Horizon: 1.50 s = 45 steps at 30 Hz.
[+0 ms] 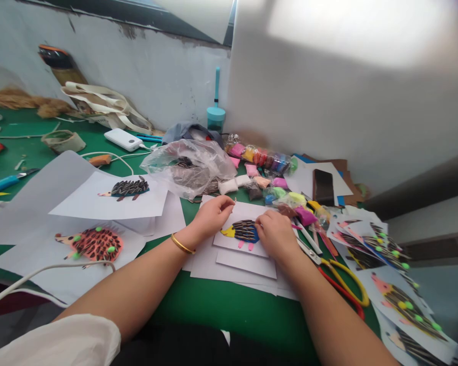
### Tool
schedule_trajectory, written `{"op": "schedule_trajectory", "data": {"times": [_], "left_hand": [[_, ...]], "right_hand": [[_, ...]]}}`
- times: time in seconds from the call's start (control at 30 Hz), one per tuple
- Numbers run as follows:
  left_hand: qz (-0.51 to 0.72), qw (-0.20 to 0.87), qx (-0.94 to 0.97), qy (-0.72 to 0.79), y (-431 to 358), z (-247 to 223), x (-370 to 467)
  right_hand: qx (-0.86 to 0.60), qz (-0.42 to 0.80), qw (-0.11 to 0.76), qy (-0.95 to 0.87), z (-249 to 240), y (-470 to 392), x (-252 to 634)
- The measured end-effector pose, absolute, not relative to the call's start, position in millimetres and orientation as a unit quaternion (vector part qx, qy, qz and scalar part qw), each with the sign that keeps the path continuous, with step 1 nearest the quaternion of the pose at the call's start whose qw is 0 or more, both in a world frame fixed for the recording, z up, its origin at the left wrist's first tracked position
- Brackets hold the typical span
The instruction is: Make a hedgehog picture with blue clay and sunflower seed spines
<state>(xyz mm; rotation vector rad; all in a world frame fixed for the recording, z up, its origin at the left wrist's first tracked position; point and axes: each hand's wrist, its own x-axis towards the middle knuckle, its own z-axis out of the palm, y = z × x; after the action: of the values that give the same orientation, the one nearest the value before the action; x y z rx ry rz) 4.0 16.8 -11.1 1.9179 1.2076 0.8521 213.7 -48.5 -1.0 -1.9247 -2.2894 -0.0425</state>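
A hedgehog picture (245,231) with a yellow face, blue body, pink feet and dark striped seeds for spines lies on a white sheet (223,243) in front of me. Above its upper left, my left hand (212,214) has thumb and forefinger pinched together; a tiny pale thing shows at the tips, too small to name. The curled fingers of my right hand (278,233) rest at the hedgehog's right edge, and what they hold, if anything, is hidden. More white paper (248,264) is layered beneath.
Scissors (345,284) with yellow and red handles lie right of my right forearm. Beyond the hands are clay packets (229,186) and a plastic bag (194,165). Hedgehog pictures lie left (95,245) and right (404,305). A white cable (49,267) crosses the left side.
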Motion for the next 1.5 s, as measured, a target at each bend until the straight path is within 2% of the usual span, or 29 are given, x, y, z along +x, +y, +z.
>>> {"op": "schedule_trajectory", "data": {"times": [0.33,0.6,0.9,1.13,1.27,1.5], "left_hand": [[0.332,0.342,0.743,0.47,16.1,-7.0,2.6],[0.364,0.252,0.725,0.527,35.6,-3.9,-19.2],[0.176,0.076,0.822,0.537,31.9,-5.0,-20.0],[0.122,0.01,0.833,0.54,32.6,-10.0,-14.4],[0.125,0.018,0.831,0.542,29.5,-7.0,-11.3],[0.203,0.091,0.841,0.493,22.3,-3.7,-5.7]], "right_hand": [[-0.634,0.003,0.097,-0.767,-3.5,-46.9,219.8],[-0.633,0.001,0.134,-0.762,-0.4,-50.0,220.0],[-0.618,-0.016,0.196,-0.761,-2.3,-49.7,231.0],[-0.618,-0.022,0.245,-0.747,-1.2,-52.3,229.9],[-0.614,-0.015,0.259,-0.746,0.8,-53.9,227.2],[-0.632,0.03,0.199,-0.749,1.0,-53.9,228.6]]}}
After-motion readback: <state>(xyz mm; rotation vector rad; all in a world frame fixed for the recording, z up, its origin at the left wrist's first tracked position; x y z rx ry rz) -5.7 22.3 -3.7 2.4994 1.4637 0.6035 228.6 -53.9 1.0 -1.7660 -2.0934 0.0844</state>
